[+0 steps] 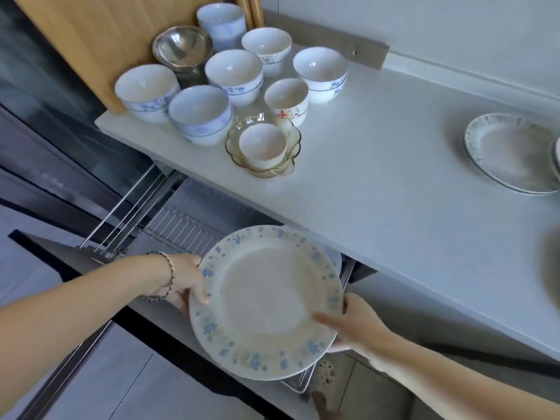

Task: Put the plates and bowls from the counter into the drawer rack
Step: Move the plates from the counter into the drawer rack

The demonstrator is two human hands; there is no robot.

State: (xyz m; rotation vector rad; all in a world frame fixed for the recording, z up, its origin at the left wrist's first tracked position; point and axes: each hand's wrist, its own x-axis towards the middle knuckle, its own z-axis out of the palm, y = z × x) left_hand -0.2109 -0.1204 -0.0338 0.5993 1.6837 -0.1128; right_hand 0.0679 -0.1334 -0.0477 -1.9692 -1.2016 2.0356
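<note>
A large white plate with a blue floral rim (266,301) hangs face up over the open drawer rack (181,228). My left hand (186,280) grips its left edge and my right hand (354,319) holds its right edge, thumb on top. Behind it another plate's edge (336,259) shows in the rack. Several white bowls (233,75) with blue patterns cluster at the counter's far left, with a steel bowl (181,47) and a glass dish holding a small cup (263,147). Another floral plate (509,153) lies on the counter at the right.
The white counter (378,183) overhangs the drawer. A wooden board (100,37) leans behind the bowls. The drawer's wire tines (121,213) and its dark front panel (60,256) lie at the left. A metal tray corner (298,386) sits under the plate.
</note>
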